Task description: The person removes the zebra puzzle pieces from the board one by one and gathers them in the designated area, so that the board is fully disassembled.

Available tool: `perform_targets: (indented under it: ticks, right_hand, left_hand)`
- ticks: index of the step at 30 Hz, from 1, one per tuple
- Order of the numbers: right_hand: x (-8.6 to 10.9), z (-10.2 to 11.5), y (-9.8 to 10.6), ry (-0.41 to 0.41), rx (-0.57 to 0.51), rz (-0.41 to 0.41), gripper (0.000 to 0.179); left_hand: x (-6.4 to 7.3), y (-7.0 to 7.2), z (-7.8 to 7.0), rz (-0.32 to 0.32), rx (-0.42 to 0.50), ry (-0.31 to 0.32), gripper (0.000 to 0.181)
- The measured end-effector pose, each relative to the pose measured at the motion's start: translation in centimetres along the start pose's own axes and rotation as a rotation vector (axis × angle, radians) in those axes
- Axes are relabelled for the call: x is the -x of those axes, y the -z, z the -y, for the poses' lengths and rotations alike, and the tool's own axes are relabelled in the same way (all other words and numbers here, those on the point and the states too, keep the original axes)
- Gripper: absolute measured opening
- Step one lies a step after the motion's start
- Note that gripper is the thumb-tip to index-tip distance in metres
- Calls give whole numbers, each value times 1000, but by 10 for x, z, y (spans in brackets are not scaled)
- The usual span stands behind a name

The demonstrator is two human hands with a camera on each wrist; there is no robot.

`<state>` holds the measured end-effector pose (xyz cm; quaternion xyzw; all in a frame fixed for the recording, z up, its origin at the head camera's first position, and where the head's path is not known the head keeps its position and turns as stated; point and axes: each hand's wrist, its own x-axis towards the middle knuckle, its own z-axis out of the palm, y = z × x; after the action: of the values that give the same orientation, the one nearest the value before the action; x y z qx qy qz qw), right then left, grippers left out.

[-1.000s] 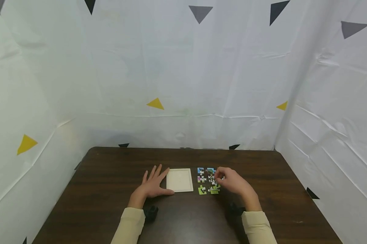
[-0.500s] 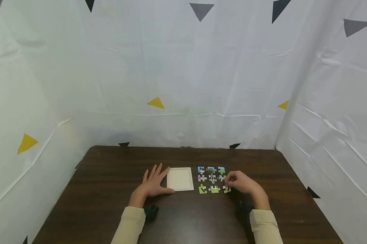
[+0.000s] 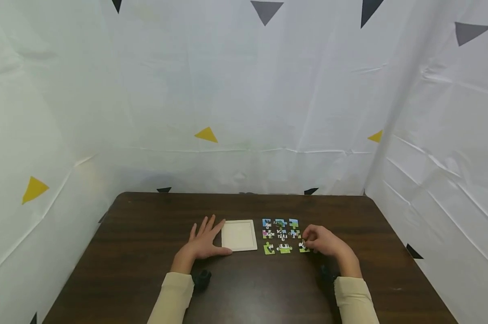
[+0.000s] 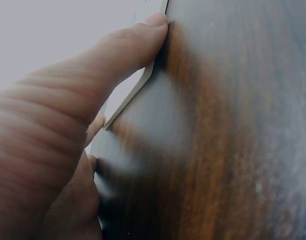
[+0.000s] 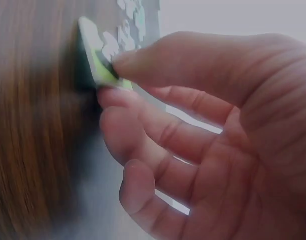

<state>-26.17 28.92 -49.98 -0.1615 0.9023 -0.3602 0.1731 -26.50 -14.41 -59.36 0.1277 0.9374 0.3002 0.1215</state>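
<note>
My left hand lies spread at the left side of a square, cream-coloured puzzle tray. Its index fingertip touches the upper left corner, and the thumb rests along the near edge. My right hand pinches a green-and-white jigsaw piece between thumb and index finger. In the right wrist view that piece stands tilted, one edge raised from the table; the other fingers curl loosely. Several more jigsaw pieces with blue, green and pink print lie in rows between tray and right hand, slightly apart.
The dark wooden table has rounded far corners. White cloth walls with grey, black and yellow triangles stand behind it and at both sides. A dark wrist device sits at my left wrist.
My right hand has moved right from over the right column of pieces, uncovering it. It has shifted the lower right piece slightly rightward and turned it. My left hand has stayed at the tray.
</note>
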Motion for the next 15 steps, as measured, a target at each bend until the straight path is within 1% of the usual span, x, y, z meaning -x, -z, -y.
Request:
perform_targets:
  ticks: [2, 7, 11, 13, 15]
  right_hand:
    - [-2, 2, -3, -10, -10, -2, 15]
    - [-5, 4, -7, -43, 11, -16, 19]
    - [-4, 7, -7, -60, 53, -33, 22]
    - [-3, 10, -6, -70, 58, -24, 24]
    - [-1, 12, -6, -89, 53, 3, 26]
  left_hand:
    - [0, 1, 0, 3, 3, -3, 119]
    - [1, 0, 1, 24, 4, 1, 121]
    - [0, 0, 1, 10, 3, 0, 120]
    - [0, 0, 1, 2, -1, -2, 119]
    - [0, 0, 1, 0, -1, -3, 119]
